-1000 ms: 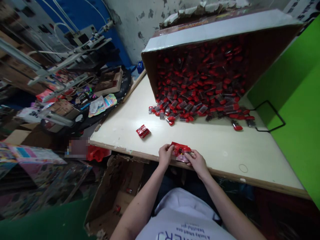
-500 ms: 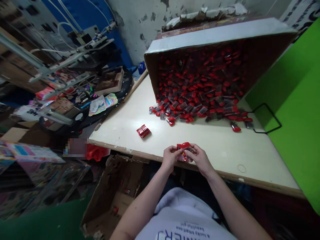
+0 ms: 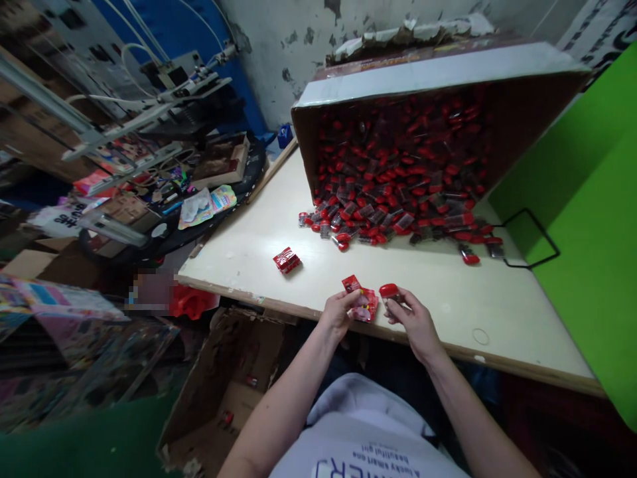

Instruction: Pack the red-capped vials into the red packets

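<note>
My left hand point(image 3: 337, 315) pinches a few red printed packets point(image 3: 367, 307) above the table's front edge. Just to the right, my right hand point(image 3: 414, 320) is closed on a small clear container with a red cap point(image 3: 389, 291); its lower part is hidden by my fingers. The two hands are a little apart. A small stack of red packets point(image 3: 287, 260) lies on the table to the left. Many more red-capped containers point(image 3: 378, 212) spill from a carton point(image 3: 438, 73) lying on its side at the back.
A green panel point(image 3: 587, 219) with a black wire bracket point(image 3: 555, 242) borders the table's right side. A rubber band point(image 3: 480, 336) lies near the front edge point(image 3: 527, 372). Below left stands an open cardboard box point(image 3: 199, 411). Further left is a metal-framed machine point(image 3: 149, 113).
My hands have moved apart. The red-capped container has shifted right in my right hand, away from the packets, which now show fanned out in my left.
</note>
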The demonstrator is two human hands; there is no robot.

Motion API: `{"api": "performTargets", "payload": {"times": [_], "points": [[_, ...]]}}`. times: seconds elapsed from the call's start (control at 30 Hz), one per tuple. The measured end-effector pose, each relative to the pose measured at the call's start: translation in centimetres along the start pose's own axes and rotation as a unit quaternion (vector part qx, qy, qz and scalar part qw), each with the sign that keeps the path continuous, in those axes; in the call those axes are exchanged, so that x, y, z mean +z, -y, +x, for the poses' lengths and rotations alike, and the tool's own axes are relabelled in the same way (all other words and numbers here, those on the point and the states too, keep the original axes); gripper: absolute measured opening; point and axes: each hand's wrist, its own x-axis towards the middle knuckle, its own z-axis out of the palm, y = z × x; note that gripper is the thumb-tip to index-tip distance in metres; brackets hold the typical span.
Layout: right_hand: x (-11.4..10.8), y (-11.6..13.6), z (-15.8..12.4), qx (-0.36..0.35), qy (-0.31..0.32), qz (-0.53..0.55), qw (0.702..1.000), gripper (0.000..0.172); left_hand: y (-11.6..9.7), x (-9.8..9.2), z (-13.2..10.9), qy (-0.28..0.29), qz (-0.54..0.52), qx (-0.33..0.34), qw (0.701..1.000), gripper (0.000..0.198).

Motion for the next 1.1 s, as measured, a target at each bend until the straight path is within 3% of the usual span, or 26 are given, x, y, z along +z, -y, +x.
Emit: {"api": "performTargets", "payload": {"times": [0.27,0.47,0.67,0.83,1.1], "points": [[1.9,-0.5,-3.0,-0.038,-0.01,-0.07,0.997,0.043,-0.6,1.0,-0.2,-0.034,-0.078,-0.024,0.996,0.029],[3.3,-0.5,-3.1,-0.103,-0.099,-0.141,0.98,0.039,-0.3,1.6,-0.8,-0.016,-0.142,-0.071,0.987,0.02],[3.1,-0.6,-2.8,-0.109,-0.142,-0.163,0.97,0.04,-0.1,1.7,-1.3,-0.007,-0.15,-0.096,0.984,0.017],[3.2,-0.8,-2.9,-0.114,-0.14,-0.168,0.969,0.038,0.1,1.7,-1.0,-0.031,-0.161,-0.063,0.984,0.017],[3.5,-1.0,-3.1,-0.112,-0.129,-0.167,0.971,0.038,0.9,1.3,-0.6,-0.001,-0.168,-0.048,0.985,0.022]]}}
